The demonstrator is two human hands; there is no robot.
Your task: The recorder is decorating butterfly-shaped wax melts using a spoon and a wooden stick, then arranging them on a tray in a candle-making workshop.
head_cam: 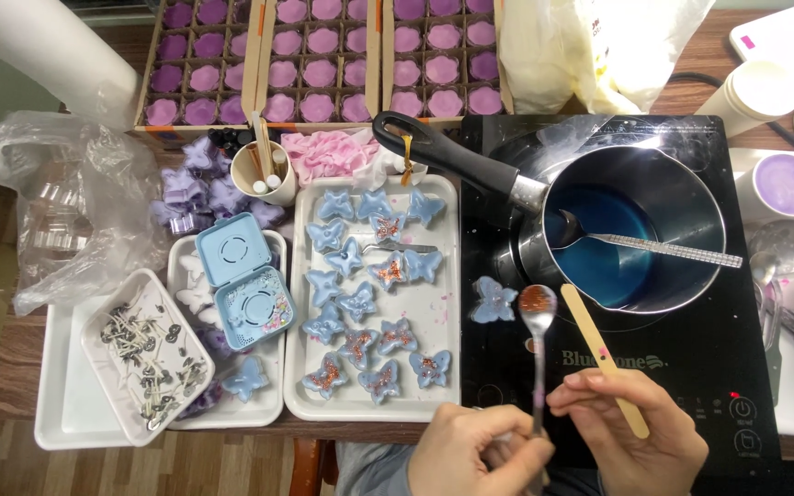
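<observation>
The left hand (475,450) pinches a glitter-loaded spoon (538,321), its shaft pointing straight away; the right hand (631,432) grips a wooden stick (602,354); the lone blue butterfly (492,300) lies just left of the bowl, nearer the left hand.

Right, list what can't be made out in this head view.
- Left hand: wrist cut off by the bottom edge; its fingers hide the spoon handle's end.
- Right hand: covers the lower end of the wooden stick.
- Pot: depth of the blue liquid unreadable.
- Wick tray: pieces too small to count.
- Purple cup: contents blurred.
</observation>
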